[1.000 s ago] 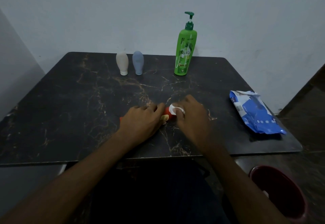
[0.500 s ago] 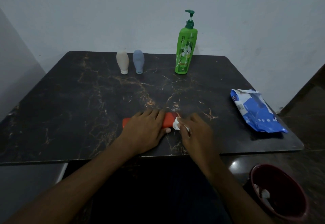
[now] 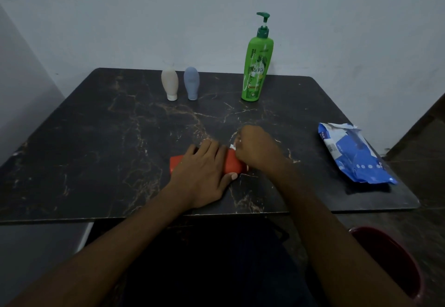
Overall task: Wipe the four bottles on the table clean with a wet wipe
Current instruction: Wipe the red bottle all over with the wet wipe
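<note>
An orange bottle (image 3: 233, 165) lies on its side near the front of the dark marble table (image 3: 96, 143). My left hand (image 3: 204, 173) lies over its middle and holds it down, thumb at the near side. My right hand (image 3: 256, 149) is curled at the bottle's right end and pinches a white wet wipe (image 3: 233, 146), mostly hidden by the fingers. At the back stand a beige bottle (image 3: 170, 85), a grey-blue bottle (image 3: 191, 83) and a tall green pump bottle (image 3: 257, 63).
A blue pack of wet wipes (image 3: 354, 153) lies at the table's right side. A dark red bin (image 3: 395, 261) stands on the floor at the lower right. A pale wall runs close behind the table.
My right hand has moved with the wipe from the near side of the bottle's right end up over its far side. The left hand stays on the bottle.
</note>
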`<state>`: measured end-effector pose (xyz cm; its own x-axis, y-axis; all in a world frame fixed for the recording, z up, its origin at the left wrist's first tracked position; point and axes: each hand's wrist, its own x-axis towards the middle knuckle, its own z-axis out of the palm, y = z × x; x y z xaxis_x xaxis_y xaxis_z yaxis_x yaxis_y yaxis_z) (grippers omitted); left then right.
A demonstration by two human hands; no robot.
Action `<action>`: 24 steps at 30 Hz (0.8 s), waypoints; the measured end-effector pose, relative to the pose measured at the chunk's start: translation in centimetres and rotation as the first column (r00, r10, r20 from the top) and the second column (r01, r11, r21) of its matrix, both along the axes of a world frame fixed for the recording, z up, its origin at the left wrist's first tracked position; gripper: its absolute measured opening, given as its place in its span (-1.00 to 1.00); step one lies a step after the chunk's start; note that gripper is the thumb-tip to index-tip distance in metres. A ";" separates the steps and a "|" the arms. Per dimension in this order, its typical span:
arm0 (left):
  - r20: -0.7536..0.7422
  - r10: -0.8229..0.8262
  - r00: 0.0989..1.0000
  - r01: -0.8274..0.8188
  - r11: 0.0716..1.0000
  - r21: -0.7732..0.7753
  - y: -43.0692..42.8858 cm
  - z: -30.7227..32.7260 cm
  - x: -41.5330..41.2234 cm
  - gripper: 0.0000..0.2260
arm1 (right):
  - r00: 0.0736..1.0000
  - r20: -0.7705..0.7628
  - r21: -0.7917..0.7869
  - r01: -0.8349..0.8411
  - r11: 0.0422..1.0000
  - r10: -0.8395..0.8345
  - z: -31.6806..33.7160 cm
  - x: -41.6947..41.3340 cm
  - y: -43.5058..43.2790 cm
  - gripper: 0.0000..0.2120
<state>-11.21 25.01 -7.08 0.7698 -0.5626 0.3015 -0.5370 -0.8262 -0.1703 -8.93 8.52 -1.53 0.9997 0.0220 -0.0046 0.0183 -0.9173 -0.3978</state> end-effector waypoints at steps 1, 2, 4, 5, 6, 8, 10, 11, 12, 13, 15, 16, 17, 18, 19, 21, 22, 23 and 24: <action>0.002 0.002 1.000 -0.002 1.000 0.002 0.0 0.0 0.0 -0.39 | 0.999 0.033 -0.026 -0.014 1.000 0.014 -0.1 -0.6 0.0 -0.89; 0.001 0.003 1.000 -0.003 1.000 0.003 0.0 -0.1 0.1 -0.39 | 0.997 0.076 -0.048 -0.031 0.998 0.034 -0.6 -1.5 -0.1 -0.86; 0.000 0.000 1.000 0.000 1.000 0.000 0.0 -0.2 0.2 -0.40 | 0.987 0.152 -0.022 -0.048 0.999 0.051 -1.8 -3.9 -0.3 -0.80; 0.003 -0.003 1.000 0.003 1.000 -0.004 0.0 -0.2 0.2 -0.41 | 0.982 0.186 0.026 -0.047 0.999 0.041 -2.6 -5.3 -0.3 -0.77; 0.009 -0.007 1.000 0.007 1.000 -0.009 0.0 -0.2 0.2 -0.41 | 0.971 0.237 0.080 -0.051 0.996 0.031 -3.2 -6.5 -0.3 -0.77; 0.027 -0.016 1.000 0.017 1.000 -0.026 0.0 -0.2 0.2 -0.41 | 0.933 0.359 0.197 -0.059 0.979 -0.016 -4.6 -7.8 -0.2 -0.86; 0.034 -0.016 0.999 0.018 0.999 -0.043 -0.1 -0.1 0.2 -0.38 | 0.911 0.406 0.266 -0.044 0.963 -0.071 -5.0 -7.6 -0.2 -0.87; 0.031 -0.011 0.999 0.012 0.999 -0.043 -0.1 0.0 0.2 -0.34 | 0.919 0.387 0.266 -0.036 0.963 -0.072 -4.9 -7.0 -0.2 -0.87; 0.029 -0.004 1.000 0.005 0.999 -0.041 -0.1 0.0 0.2 -0.31 | 0.934 0.354 0.242 -0.040 0.969 -0.050 -4.5 -6.5 -0.3 -0.87; 0.028 0.000 1.000 0.001 0.999 -0.043 -0.1 0.0 0.2 -0.29 | 0.950 0.312 0.229 -0.044 0.972 -0.031 -4.0 -5.6 -0.5 -0.87; 0.020 -0.003 1.000 0.004 0.999 -0.054 -0.1 0.1 0.1 -0.28 | 0.977 0.211 0.325 -0.039 0.945 -0.033 -2.8 -3.5 -1.4 -0.90; 0.018 -0.012 1.000 0.013 0.998 -0.061 0.0 0.2 0.1 -0.27 | 0.991 0.132 0.364 -0.039 0.931 -0.010 -2.1 -2.2 -2.1 -0.92; 0.020 -0.026 0.999 0.027 0.997 -0.066 0.0 0.3 0.0 -0.27 | 0.998 0.040 0.388 -0.063 0.919 0.052 -1.5 -1.1 -2.9 -0.95; 0.023 -0.040 0.999 0.041 0.997 -0.071 0.2 0.4 0.0 -0.27 | 0.990 -0.063 0.460 -0.084 0.884 0.127 -1.1 -0.2 -3.7 -0.92; 0.027 -0.052 0.998 0.054 0.995 -0.081 0.3 0.5 0.0 -0.26 | 0.968 -0.167 0.577 -0.058 0.815 0.187 -0.8 0.3 -4.4 -0.86; 0.058 -0.067 0.996 0.074 0.989 -0.129 0.6 0.7 -0.1 -0.26 | 0.915 -0.282 0.799 0.057 0.598 0.289 -0.6 0.4 -5.4 -0.76; 0.081 -0.069 0.994 0.082 0.983 -0.165 0.8 0.7 -0.1 -0.27 | 0.898 -0.291 0.865 0.100 0.493 0.329 -0.7 0.1 -5.5 -0.74; 0.099 -0.070 0.993 0.089 0.975 -0.205 0.9 0.7 -0.1 -0.28 | 0.896 -0.283 0.904 0.130 0.407 0.343 -0.9 -0.3 -5.4 -0.72; 0.113 -0.070 0.991 0.096 0.965 -0.245 1.1 0.7 -0.1 -0.29 | 0.903 -0.266 0.934 0.155 0.323 0.338 -1.3 -0.7 -5.1 -0.73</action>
<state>-11.29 26.08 -6.40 0.6813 -0.5202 0.5151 -0.5963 -0.8025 -0.0217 -9.67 3.46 -2.81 0.9041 0.3489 -0.2468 -0.2849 0.0615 -0.9566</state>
